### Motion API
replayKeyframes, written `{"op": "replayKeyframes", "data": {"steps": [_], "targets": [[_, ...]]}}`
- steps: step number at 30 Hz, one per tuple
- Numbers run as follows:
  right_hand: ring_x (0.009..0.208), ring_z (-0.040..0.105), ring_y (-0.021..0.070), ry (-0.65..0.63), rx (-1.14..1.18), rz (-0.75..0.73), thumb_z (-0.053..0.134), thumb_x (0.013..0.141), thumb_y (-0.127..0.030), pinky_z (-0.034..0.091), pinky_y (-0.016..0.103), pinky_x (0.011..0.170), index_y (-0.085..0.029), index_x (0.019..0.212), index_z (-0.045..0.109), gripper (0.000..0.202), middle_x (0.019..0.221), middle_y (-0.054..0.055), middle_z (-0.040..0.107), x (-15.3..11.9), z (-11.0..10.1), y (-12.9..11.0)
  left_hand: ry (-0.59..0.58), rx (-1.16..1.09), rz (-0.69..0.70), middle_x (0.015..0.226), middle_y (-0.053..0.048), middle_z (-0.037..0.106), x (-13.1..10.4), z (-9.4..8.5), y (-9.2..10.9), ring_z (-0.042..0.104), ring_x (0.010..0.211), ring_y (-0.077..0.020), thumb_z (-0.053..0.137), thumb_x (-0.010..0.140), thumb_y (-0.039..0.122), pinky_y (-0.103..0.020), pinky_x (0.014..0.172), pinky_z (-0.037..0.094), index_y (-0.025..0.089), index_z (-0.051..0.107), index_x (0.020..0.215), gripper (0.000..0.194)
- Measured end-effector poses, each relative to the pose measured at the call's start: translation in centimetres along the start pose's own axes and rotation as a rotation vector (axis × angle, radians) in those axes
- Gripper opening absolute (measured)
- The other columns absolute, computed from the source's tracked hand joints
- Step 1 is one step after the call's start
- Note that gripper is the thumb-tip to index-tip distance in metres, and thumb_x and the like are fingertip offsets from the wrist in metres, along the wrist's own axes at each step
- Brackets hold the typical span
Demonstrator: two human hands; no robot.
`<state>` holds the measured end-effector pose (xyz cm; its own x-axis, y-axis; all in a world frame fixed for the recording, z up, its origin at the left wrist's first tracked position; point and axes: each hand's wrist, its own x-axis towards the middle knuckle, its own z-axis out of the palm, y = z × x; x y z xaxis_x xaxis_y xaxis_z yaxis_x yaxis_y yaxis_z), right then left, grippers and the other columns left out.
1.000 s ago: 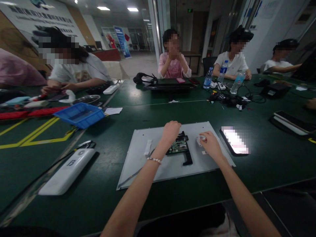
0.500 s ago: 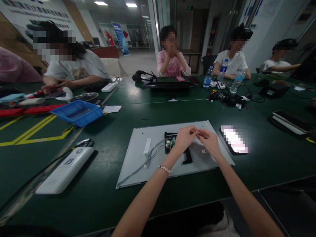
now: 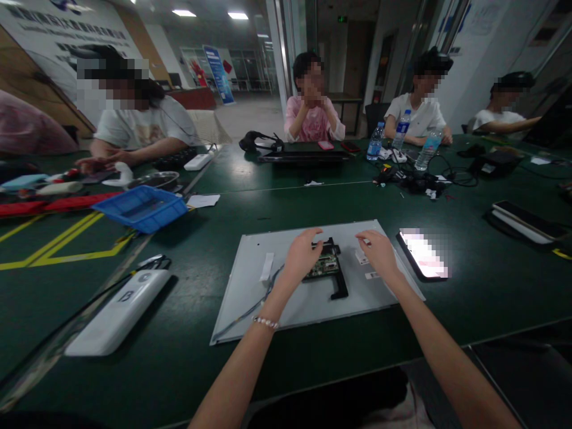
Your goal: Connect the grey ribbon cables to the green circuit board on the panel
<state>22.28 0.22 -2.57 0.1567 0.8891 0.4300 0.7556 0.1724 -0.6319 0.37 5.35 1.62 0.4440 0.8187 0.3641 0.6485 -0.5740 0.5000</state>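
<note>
A flat grey metal panel point(image 3: 245, 286) lies in front of me, with a black bracket point(image 3: 340, 286) and a green circuit board point(image 3: 328, 266) on its middle. My left hand point(image 3: 302, 259) is over the board's left side, thumb and index finger apart, with nothing visible between them. It partly hides the board and the grey cables point(image 3: 243, 314) running to the panel's lower left corner. Above the panel's right part, my right hand point(image 3: 379, 253) has its fingertips drawn together. Whatever they may pinch is too small to make out. White labels point(image 3: 372, 275) sit below that hand.
A lit phone point(image 3: 422, 255) lies right of the panel. To the left are a white power bank point(image 3: 118, 310) with a cable and a blue tray point(image 3: 143, 208). Water bottles point(image 3: 402, 128), tangled cables point(image 3: 411, 179) and a dark flat device point(image 3: 304, 156) stand farther back. Several people sit around the table.
My hands were together, fingertips touching above the bracket. Now they are apart: the left has moved left and opened, uncovering more of the board, while the right has stayed nearly in place.
</note>
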Motion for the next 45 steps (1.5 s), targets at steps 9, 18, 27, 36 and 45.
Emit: {"op": "replayKeyframes", "data": {"steps": [9,18,27,36,45], "targets": [[0.101,0.059,0.0209,-0.102,-0.123,-0.027,0.047,0.077,-0.011,0.043,0.036,0.094,-0.017,0.101,0.067,0.032,0.106,0.007,0.067,-0.8,0.1,1.3,-0.029,-0.016,0.001,0.122,-0.009,0.053,-2.9,-1.6,-4.1,0.050,0.116,-0.0222,0.047,0.087,0.024,-0.038,0.102,0.039,0.018,0.047,0.123,0.036],[0.103,0.057,0.0214,-0.245,-0.305,-0.142,0.051,0.083,-0.018,0.043,0.035,0.091,-0.017,0.106,0.064,0.026,0.108,0.010,0.065,0.4,-1.8,1.4,-0.299,-0.212,-0.088,0.146,-0.014,0.026,-3.4,-2.4,-3.8,0.029,0.133,-0.0307,0.061,0.077,0.042,-0.046,0.110,0.026,0.019,0.017,0.143,0.082],[0.089,0.061,0.0234,-0.408,-0.457,-0.264,0.050,0.087,-0.017,0.043,0.032,0.080,-0.018,0.083,0.068,0.018,0.086,0.010,0.068,2.0,-1.8,0.3,-0.368,-0.242,-0.083,0.150,-0.015,0.016,-3.8,-2.4,-3.6,0.023,0.135,-0.0344,0.068,0.068,0.039,-0.050,0.110,0.025,0.019,0.011,0.145,0.097],[0.090,0.061,0.0195,-0.311,-0.366,-0.179,0.044,0.090,-0.019,0.043,0.029,0.081,-0.018,0.094,0.065,0.021,0.093,0.008,0.067,2.6,-0.6,-0.3,-0.365,-0.251,-0.104,0.149,-0.018,0.019,-3.8,-2.3,-3.7,0.024,0.135,-0.0350,0.070,0.065,0.036,-0.049,0.110,0.024,0.015,0.010,0.145,0.102],[0.091,0.062,0.0205,-0.355,-0.388,-0.307,0.043,0.091,-0.020,0.042,0.028,0.079,-0.019,0.099,0.065,0.023,0.096,0.008,0.069,4.1,3.5,-6.1,-0.349,-0.248,-0.084,0.147,-0.018,0.022,-3.8,-2.1,-3.7,0.023,0.135,-0.0346,0.069,0.063,0.036,-0.050,0.110,0.022,0.015,0.011,0.144,0.102]]}}
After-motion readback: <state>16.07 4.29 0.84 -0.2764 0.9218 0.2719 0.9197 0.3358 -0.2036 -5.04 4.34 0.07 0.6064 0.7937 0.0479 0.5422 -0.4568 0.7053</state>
